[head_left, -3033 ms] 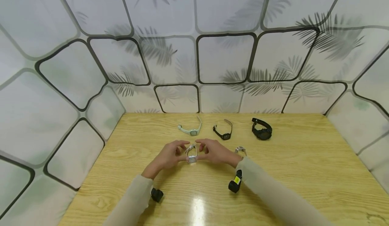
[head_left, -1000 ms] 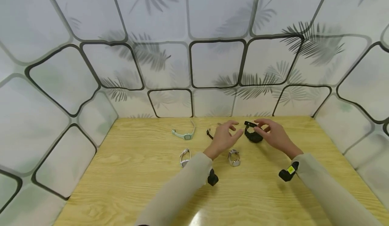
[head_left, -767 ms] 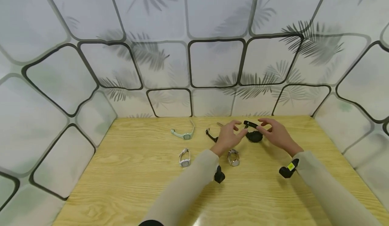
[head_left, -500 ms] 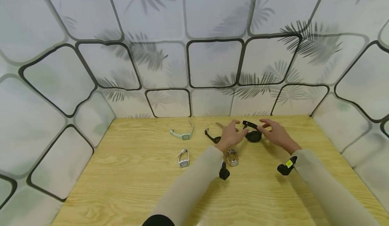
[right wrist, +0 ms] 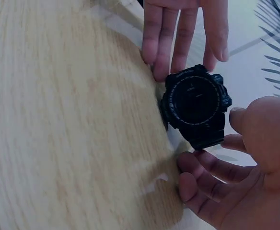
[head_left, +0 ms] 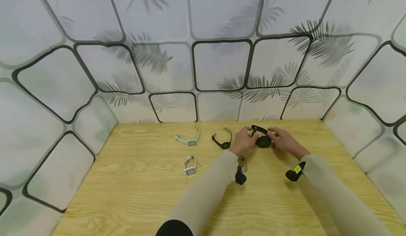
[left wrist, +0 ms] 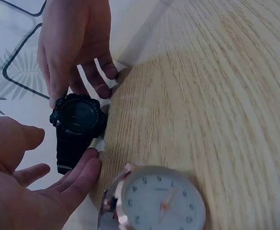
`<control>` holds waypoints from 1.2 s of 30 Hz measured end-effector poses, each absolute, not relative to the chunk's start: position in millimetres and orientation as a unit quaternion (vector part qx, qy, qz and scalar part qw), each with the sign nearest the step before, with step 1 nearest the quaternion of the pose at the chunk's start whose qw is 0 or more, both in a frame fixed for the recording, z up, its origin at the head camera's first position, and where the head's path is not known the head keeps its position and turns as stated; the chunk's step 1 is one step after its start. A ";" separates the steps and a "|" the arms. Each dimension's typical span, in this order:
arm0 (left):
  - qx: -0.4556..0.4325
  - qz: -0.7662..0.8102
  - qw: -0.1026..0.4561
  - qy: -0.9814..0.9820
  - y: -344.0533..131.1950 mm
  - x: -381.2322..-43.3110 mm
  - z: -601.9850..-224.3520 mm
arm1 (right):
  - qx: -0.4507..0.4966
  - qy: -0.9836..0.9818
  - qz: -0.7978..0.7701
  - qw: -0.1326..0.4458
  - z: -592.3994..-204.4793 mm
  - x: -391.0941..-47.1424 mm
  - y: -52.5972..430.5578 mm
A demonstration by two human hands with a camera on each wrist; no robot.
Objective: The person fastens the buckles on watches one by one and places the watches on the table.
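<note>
A chunky black digital watch (head_left: 263, 142) lies at the back right of the table, its strap (head_left: 260, 129) arched behind the face. My left hand (head_left: 243, 141) is at its left side, fingers loosely bent. From the other side my right hand (head_left: 284, 141) reaches in, fingertips right at the strap. In the left wrist view, the left fingers (left wrist: 85, 172) meet the strap end, while the thumb stands apart from the watch. The right wrist view shows the right thumb (right wrist: 238, 119) close beside the case and the fingers by the strap.
A rose-gold analog watch (left wrist: 164, 201) stands under my left wrist, partly hidden in the head view. Further left are a small black watch (head_left: 226, 145), a mint watch (head_left: 191, 142) and a white watch (head_left: 190, 171). A patterned curtain (head_left: 219, 105) borders the table (head_left: 133, 193).
Both hands have left the white watch and moved right to the chunky black watch. Over the last half second their fingers have closed in on it from both sides.
</note>
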State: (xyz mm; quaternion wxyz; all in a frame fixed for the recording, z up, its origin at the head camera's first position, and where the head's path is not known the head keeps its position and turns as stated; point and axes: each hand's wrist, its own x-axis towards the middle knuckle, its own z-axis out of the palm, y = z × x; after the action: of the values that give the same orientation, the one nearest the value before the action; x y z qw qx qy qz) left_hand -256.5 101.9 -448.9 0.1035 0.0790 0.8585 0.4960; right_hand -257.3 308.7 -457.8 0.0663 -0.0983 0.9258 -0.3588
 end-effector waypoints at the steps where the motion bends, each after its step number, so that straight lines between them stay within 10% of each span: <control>1: 0.075 0.497 0.103 0.858 103.5 -256.9 -449.3 | -0.096 0.926 -0.359 0.069 -458.8 -257.5 308.4; 36: 0.069 0.639 0.071 0.763 99.3 -248.1 -444.6 | -0.070 0.902 -0.426 0.016 -446.5 -234.0 304.2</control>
State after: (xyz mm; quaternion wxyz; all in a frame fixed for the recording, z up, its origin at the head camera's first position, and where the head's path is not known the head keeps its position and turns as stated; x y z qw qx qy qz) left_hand -248.1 99.3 -444.6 0.0709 0.0685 0.7628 0.6391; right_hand -234.0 304.2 -446.5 0.0162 -0.0702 0.9017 -0.4262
